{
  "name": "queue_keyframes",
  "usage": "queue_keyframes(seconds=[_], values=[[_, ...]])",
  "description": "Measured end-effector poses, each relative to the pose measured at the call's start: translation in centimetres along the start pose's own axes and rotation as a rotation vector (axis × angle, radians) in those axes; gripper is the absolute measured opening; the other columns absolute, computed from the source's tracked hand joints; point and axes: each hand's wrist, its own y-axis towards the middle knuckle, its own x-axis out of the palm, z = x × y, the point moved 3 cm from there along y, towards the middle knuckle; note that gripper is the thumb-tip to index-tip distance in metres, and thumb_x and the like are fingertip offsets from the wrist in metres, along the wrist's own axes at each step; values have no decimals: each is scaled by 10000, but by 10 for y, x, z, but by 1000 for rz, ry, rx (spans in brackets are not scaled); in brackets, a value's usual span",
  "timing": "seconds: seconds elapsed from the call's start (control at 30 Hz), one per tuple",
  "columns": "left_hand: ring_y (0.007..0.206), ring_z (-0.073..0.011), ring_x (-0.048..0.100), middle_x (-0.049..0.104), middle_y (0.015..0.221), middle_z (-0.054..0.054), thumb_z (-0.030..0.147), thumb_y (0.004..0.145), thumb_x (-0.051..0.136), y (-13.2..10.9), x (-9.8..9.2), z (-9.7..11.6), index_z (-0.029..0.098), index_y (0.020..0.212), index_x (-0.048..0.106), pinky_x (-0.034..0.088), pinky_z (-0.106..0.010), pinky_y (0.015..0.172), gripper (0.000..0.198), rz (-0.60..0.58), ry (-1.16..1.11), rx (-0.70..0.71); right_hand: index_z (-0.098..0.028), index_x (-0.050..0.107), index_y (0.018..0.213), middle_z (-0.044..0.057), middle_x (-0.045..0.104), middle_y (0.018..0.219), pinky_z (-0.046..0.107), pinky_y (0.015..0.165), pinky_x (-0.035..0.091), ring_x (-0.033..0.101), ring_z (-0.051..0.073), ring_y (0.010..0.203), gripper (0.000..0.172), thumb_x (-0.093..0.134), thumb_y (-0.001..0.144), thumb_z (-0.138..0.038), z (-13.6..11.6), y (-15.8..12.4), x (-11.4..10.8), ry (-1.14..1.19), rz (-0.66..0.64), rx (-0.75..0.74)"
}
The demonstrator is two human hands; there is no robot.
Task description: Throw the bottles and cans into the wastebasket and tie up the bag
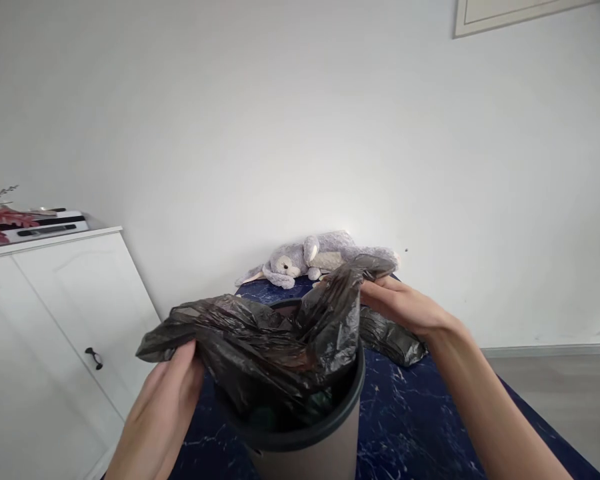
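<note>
Pinching opposite edges of a thin black plastic bag [265, 343], your left hand [173, 387] and right hand [405, 303] spread it over the mouth of a round grey-brown bin [310, 460], its lower part dipping inside; plastic hides some fingertips. On the dark blue marbled tabletop [405, 420], a crumpled black plastic bundle [393, 339] lies near your right wrist, a grey plush toy [293, 257] beyond.

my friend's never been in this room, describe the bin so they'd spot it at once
Start at the blue table by the white wall. Low in the picture, between the left hand and right hand, is the bin: round, greyish, dark-rimmed. Unlike the crumpled black bag at its mouth, its side is smooth.
</note>
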Motion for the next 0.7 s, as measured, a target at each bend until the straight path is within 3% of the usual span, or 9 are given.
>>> queue_keyframes(seconds=[0.1, 0.17, 0.2, 0.27, 0.33, 0.4, 0.47, 0.57, 0.7], values=[[1419, -362, 600, 780, 1326, -51, 476, 885, 777, 2, 12, 15, 272, 1279, 785, 571, -427, 1143, 444, -45, -125, -39, -236, 764, 1136, 112, 777, 1226, 502, 1106, 535, 663, 340, 1289, 444, 559, 1007, -608, -14, 6, 15, 287, -44, -143], [1378, -331, 632, 770, 1341, -51, 515, 933, 710, 4, 19, 23, 262, 1264, 791, 584, -397, 1123, 424, -17, -210, -39, -256, 700, 1176, 106, 721, 1360, 493, 1127, 515, 600, 320, 1387, 390, 511, 1025, -562, -18, 10, 19, 373, 11, -183], [1308, -306, 678, 779, 1308, -53, 501, 964, 673, 6, 21, 25, 254, 1214, 802, 606, -378, 1086, 374, 11, -255, -54, -268, 673, 1132, 99, 725, 1321, 493, 1117, 519, 601, 312, 1383, 357, 496, 1024, -559, -19, 11, 20, 400, 66, -195], [989, -222, 759, 799, 1073, -50, 400, 1002, 635, 8, 24, 27, 233, 1038, 798, 660, -340, 958, 236, 66, -366, -79, -291, 607, 1003, 61, 727, 1011, 485, 1055, 549, 679, 288, 1209, 294, 507, 1013, -568, -19, 12, 22, 461, 179, -213], [616, -118, 619, 652, 744, 9, 267, 988, 653, 10, 27, 31, 208, 872, 719, 672, -273, 751, 146, 65, -466, -63, -304, 530, 893, -31, 487, 662, 450, 937, 590, 658, 227, 802, 286, 568, 997, -569, -21, 12, 27, 562, 227, -240], [482, -74, 399, 419, 622, 63, 211, 934, 713, 10, 32, 35, 193, 779, 631, 576, -203, 525, 177, -10, -488, -25, -298, 471, 833, -86, 223, 604, 369, 744, 590, 374, 157, 526, 352, 623, 988, -576, -28, 10, 35, 655, 210, -268], [503, -84, 347, 352, 646, 61, 270, 865, 775, 8, 37, 38, 194, 744, 597, 469, -204, 418, 229, -116, -436, 7, -287, 467, 825, -90, 161, 651, 264, 527, 453, 163, 130, 512, 396, 624, 1000, -605, -37, 5, 44, 679, 171, -287], [581, -126, 444, 465, 725, 14, 334, 724, 855, 5, 46, 43, 212, 829, 674, 481, -246, 472, 242, -257, -257, 75, -269, 507, 843, -73, 225, 681, 234, 445, 210, 146, 123, 533, 423, 530, 1051, -637, -52, -9, 57, 516, 159, -300], [814, -251, 679, 650, 816, -20, 192, 584, 948, 0, 63, 45, 295, 1169, 750, 582, -310, 721, 626, -377, 159, 87, -244, 558, 827, -22, 463, 702, 263, 541, 334, 403, 137, 591, 378, 429, 1125, -438, -71, -30, 74, -69, 200, -356]])
